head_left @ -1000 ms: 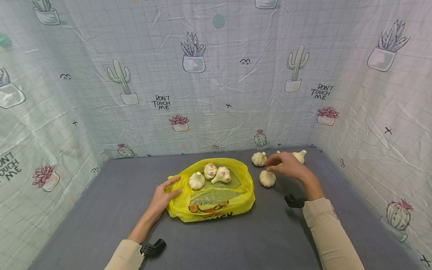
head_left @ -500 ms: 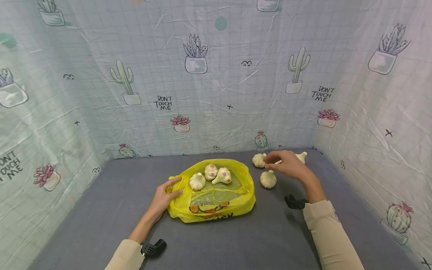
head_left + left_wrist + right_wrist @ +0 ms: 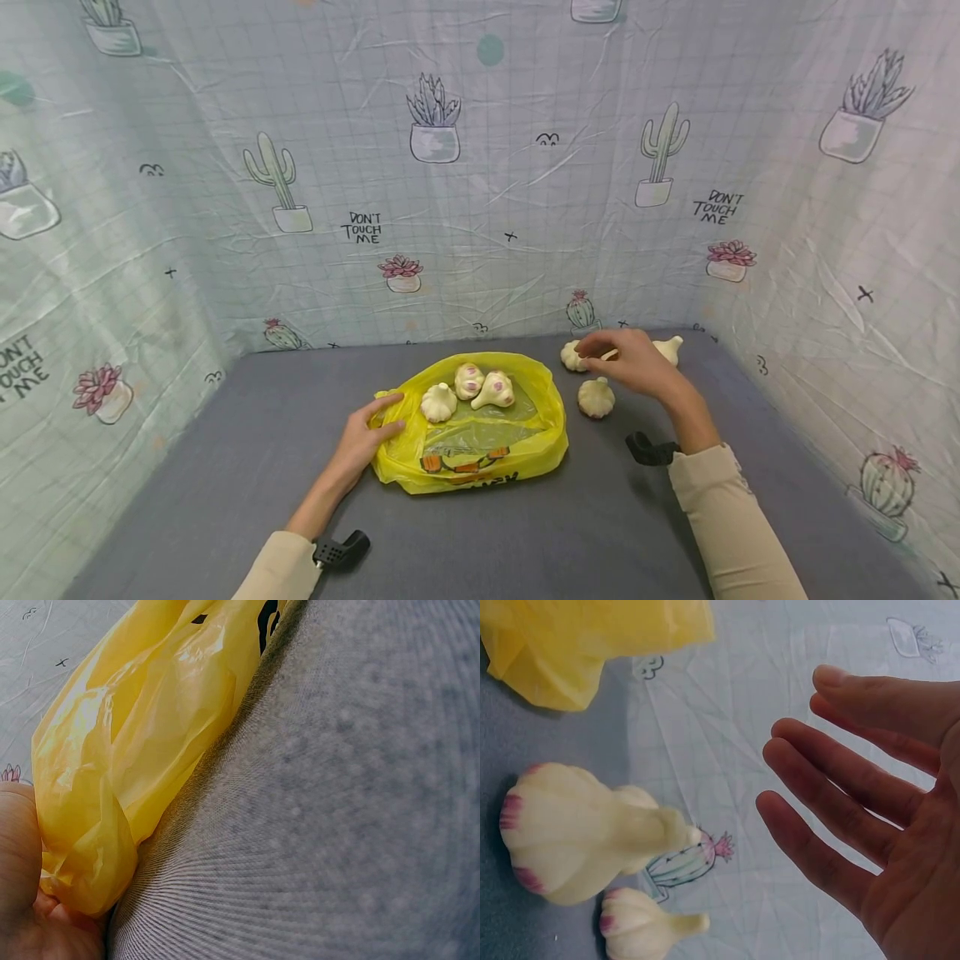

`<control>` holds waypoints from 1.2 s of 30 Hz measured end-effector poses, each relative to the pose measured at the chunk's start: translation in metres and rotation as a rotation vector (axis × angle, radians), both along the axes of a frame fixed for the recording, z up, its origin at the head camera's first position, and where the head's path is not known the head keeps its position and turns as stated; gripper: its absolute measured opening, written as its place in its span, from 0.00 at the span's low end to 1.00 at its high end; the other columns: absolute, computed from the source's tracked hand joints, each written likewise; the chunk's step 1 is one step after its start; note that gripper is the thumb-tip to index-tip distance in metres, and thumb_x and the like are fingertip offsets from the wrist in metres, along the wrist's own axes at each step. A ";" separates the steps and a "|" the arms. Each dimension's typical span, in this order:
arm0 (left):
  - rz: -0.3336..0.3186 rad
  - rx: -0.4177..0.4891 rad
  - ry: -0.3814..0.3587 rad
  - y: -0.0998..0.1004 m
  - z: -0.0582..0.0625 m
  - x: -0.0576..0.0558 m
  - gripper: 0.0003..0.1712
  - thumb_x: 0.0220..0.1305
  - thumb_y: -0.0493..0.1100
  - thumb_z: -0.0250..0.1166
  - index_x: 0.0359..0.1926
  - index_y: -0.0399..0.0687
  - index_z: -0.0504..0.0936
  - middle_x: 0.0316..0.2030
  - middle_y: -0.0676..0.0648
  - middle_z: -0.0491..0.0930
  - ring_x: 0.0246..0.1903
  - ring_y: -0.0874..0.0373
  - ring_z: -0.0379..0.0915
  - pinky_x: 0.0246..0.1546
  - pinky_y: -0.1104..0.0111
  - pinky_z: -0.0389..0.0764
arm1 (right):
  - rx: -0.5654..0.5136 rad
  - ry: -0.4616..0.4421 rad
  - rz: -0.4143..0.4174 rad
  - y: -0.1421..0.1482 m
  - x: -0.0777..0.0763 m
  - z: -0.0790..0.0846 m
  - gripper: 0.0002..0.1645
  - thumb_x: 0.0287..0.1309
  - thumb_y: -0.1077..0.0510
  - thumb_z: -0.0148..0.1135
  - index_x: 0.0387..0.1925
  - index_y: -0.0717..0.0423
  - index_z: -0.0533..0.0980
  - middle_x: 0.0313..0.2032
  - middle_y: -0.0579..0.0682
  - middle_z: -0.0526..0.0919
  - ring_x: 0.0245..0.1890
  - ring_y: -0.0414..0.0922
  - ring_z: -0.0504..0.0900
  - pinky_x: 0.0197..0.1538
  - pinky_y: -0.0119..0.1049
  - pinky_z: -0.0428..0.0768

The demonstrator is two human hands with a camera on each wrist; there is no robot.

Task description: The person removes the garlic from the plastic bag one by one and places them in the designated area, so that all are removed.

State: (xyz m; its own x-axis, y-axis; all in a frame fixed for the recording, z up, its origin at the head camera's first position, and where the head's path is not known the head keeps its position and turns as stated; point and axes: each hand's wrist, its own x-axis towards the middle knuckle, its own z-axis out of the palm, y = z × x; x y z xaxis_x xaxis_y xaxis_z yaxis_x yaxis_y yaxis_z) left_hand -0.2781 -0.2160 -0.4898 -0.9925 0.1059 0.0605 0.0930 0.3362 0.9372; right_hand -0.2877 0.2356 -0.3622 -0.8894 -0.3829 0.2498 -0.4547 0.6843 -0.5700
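The left hand (image 3: pixel 360 439) grips the left rim of the yellow bag (image 3: pixel 543 457), three garlic bulbs (image 3: pixel 438 403) inside; the right hand (image 3: pixel 636 364), loosely spread, hovers empty over loose bulbs (image 3: pixel 596 399) beside it. Those lie near the patterned sheet (image 3: pixel 487 192) behind the table (image 3: pixel 525 542), which stretches on before the bag.

A crumpled yellow plastic bag (image 3: pixel 401 458) with orange and black print lay open-mouthed on the grey bench (image 3: pixel 540 533). Inside sat three cream-white, ridged garlic bulbs (image 3: pixel 438 403), two showing pink patches, the rightmost tipped over. Right of the bag, a matching near bulb (image 3: pixel 596 400) stood neck up, a far bulb (image 3: pixel 572 357) sat behind it, a right-hand bulb (image 3: pixel 667 351) leaned rightward, and another was mostly hidden.
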 end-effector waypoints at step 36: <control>0.007 -0.005 -0.008 0.000 0.001 0.001 0.31 0.71 0.42 0.67 0.73 0.49 0.74 0.77 0.41 0.64 0.79 0.43 0.54 0.70 0.52 0.70 | 0.042 0.067 0.188 -0.063 0.001 0.007 0.13 0.68 0.58 0.67 0.51 0.55 0.84 0.46 0.51 0.89 0.45 0.46 0.87 0.48 0.40 0.86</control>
